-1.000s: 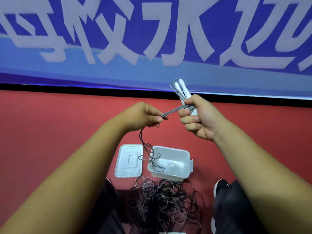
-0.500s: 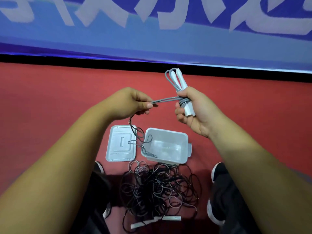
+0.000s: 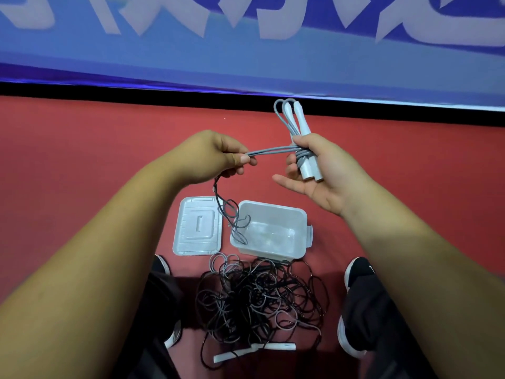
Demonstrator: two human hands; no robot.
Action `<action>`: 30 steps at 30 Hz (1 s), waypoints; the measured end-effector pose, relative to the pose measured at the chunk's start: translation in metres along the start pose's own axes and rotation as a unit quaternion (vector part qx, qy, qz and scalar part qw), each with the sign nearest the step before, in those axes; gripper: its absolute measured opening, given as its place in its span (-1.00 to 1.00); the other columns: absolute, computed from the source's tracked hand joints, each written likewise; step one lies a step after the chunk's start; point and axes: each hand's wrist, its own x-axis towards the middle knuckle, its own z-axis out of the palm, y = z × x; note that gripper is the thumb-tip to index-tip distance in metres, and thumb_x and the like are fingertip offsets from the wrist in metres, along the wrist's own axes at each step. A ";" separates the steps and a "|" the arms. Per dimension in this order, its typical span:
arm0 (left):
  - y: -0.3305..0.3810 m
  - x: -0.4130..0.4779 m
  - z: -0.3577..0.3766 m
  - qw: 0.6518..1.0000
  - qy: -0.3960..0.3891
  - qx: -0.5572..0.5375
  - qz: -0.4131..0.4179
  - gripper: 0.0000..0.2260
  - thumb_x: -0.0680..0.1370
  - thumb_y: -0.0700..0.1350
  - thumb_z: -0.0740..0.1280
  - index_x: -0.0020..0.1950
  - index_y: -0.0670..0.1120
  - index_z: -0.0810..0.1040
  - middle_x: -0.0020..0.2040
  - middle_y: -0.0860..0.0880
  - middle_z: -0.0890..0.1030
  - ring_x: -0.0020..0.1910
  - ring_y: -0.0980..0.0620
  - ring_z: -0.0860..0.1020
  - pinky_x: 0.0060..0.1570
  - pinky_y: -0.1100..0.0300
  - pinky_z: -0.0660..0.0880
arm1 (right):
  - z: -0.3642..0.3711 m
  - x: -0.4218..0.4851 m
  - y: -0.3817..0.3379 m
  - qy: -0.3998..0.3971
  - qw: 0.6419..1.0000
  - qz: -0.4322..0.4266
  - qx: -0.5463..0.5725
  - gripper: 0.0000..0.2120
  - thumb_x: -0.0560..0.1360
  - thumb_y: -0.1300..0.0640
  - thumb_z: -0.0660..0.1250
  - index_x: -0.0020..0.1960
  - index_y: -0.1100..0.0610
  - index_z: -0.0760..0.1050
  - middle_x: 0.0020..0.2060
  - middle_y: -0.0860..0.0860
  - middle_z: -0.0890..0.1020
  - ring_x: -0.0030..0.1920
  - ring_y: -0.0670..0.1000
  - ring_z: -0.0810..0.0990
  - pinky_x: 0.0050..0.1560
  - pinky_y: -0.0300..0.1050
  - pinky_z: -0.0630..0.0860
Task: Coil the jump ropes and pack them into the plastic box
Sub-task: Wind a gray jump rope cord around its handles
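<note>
Jump rope (image 3: 273, 150), grey, is held in the air between both hands, above the red floor (image 3: 82, 160). Its two white handles (image 3: 302, 121) lie side by side and tilted in the right hand (image 3: 328, 170), with a small rope loop sticking out past their upper ends and several turns of rope wound round their middle.

The right hand's thumb presses the handles against the palm. Its index finger is bent behind them and the remaining fingers are stretched out loosely.

The left hand (image 3: 213, 157) pinches a bundle of strands between thumb and curled fingers. The strands run taut from there to the wound handles.

Below the left hand a slack tail of the rope hangs in kinked loops over the gap between lid and box. Whether its end touches the box wall cannot be told from this angle.

The plastic box (image 3: 300, 231) stands open on the floor, and its lid (image 3: 198, 225) lies flat just beside it on the left.

A tangled pile of ropes (image 3: 259, 299), black and grey, lies on the floor against the near side of the box, between two black shoes (image 3: 355, 272). A pair of loose white handles (image 3: 281, 346) lies at its near edge.

A blue banner (image 3: 246, 58) with white characters runs along the far edge of the floor.
</note>
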 end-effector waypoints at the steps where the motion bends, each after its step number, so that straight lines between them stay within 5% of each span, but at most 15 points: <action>1: 0.000 -0.001 0.000 1.000 0.000 -0.020 0.000 -0.87 0.66 -0.11 0.40 0.09 -0.01 0.76 -0.16 -0.08 0.72 -0.24 0.05 0.57 -0.08 0.17 0.55 | 0.001 0.000 0.000 -0.002 1.000 -0.001 0.014 -0.89 0.60 0.14 0.42 0.07 0.11 0.51 -0.33 0.07 0.52 -0.39 0.01 0.51 0.04 0.26 0.70; 3: 0.001 -0.003 -0.001 0.998 -0.001 -0.057 -0.001 -0.86 0.67 -0.13 0.39 0.09 -0.05 0.76 -0.16 -0.10 0.69 -0.24 0.05 0.56 -0.10 0.21 0.55 | 0.003 -0.001 0.000 -0.004 1.000 0.000 0.026 -0.88 0.60 0.13 0.42 0.07 0.10 0.50 -0.31 0.06 0.51 -0.42 -0.03 0.48 -0.20 0.07 0.70; 5: 0.002 -0.004 -0.001 0.997 -0.002 -0.079 -0.003 -0.86 0.67 -0.15 0.38 0.10 -0.09 0.75 -0.16 -0.10 0.68 -0.24 0.06 0.56 -0.11 0.23 0.56 | 0.004 0.000 0.000 -0.004 1.000 0.000 0.020 -0.86 0.60 0.10 0.39 0.05 0.09 0.44 -0.26 0.04 0.49 -0.46 -0.09 0.32 -0.53 -0.22 0.43; 7: 0.002 -0.003 0.000 0.996 -0.006 -0.085 -0.006 -0.86 0.67 -0.16 0.38 0.10 -0.10 0.75 -0.16 -0.10 0.68 -0.24 0.06 0.56 -0.12 0.24 0.56 | 0.003 0.003 0.001 -0.010 1.000 -0.003 0.018 -0.86 0.60 0.10 0.34 0.01 0.10 0.38 -0.24 0.04 0.47 -0.46 -0.11 0.20 -0.63 -0.28 0.16; 18: 0.000 0.003 0.002 0.996 -0.015 -0.091 -0.021 -0.85 0.68 -0.16 0.36 0.08 -0.13 0.74 -0.18 -0.08 0.66 -0.23 0.02 0.55 -0.10 0.18 0.56 | 0.006 0.003 0.001 -0.011 1.000 0.004 0.023 -0.93 0.60 0.19 0.27 -0.02 0.15 0.38 -0.27 0.06 0.43 -0.38 -0.06 0.33 -0.58 -0.28 0.29; 30: -0.005 0.005 0.008 0.999 -0.047 0.024 -0.006 -0.89 0.63 -0.15 0.43 0.07 -0.02 0.76 -0.12 -0.02 0.75 -0.16 0.13 0.64 0.08 0.15 0.59 | -0.004 0.001 0.004 -0.073 0.996 0.051 -0.005 -0.92 0.62 0.15 0.21 0.04 0.11 0.30 -0.29 0.04 0.43 -0.43 -0.10 0.26 -0.60 -0.30 0.13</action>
